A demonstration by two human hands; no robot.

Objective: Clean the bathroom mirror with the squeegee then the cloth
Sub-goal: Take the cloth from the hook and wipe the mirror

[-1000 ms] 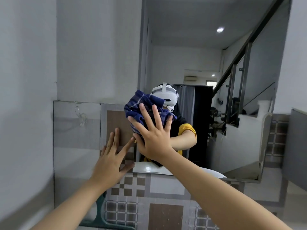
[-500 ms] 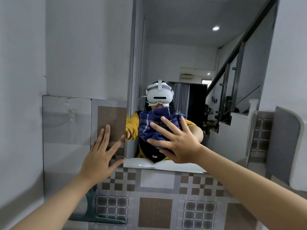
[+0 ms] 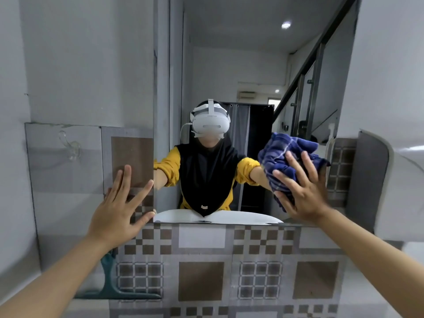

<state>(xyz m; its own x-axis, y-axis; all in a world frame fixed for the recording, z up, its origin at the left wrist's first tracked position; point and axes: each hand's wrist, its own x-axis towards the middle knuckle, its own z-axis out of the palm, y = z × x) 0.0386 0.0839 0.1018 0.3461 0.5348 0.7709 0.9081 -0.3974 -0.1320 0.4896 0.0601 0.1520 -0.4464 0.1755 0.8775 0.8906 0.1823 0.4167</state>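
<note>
Squeegee step looks finished; the cloth wipe is going on.

The right hand [image 3: 302,191] presses the blue cloth [image 3: 284,157] with spread fingers on the mirror [image 3: 229,65] at the right of the frame (the lower right corner, I judge). The left hand [image 3: 119,207], flat and holding nothing, leans on the tiled wall [image 3: 202,237]. The squeegee [image 3: 114,288] stands at lower left.

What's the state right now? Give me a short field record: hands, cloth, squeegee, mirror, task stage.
left hand: fingers spread flat on the tiled wall, beside the mirror's left edge
right hand: fingers straight, pressing the cloth to the glass
cloth: blue checked, bunched, at the mirror's lower right
squeegee: teal, set down low on the left, under the left forearm, in neither hand
mirror: bare glass across the middle and top
task stage: cloth wiping under way
</note>
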